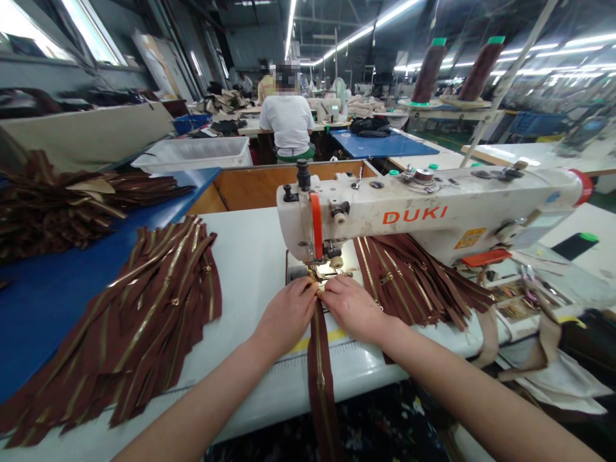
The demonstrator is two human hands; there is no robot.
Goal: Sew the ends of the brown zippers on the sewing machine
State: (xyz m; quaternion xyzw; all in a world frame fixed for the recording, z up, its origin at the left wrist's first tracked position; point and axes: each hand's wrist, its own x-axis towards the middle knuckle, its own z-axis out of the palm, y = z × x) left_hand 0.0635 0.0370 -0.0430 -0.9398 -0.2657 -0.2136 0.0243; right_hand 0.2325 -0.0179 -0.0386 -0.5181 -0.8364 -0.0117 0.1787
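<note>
A brown zipper [319, 366] with gold teeth runs from the needle of the white sewing machine [433, 208] down over the table's front edge. My left hand [287, 314] pinches the zipper's top end from the left, fingers closed on the tape. My right hand [353, 307] presses the same end from the right, fingers together. Both hands meet just below the presser foot [323, 273].
A fanned heap of brown zippers [139, 314] lies left on the white table [250, 256]; another heap [414, 279] lies behind the machine. More zippers [62, 205] pile on a blue surface. A person in a white shirt [287, 125] sits ahead with their back turned. Thread cones [428, 70] stand at the upper right.
</note>
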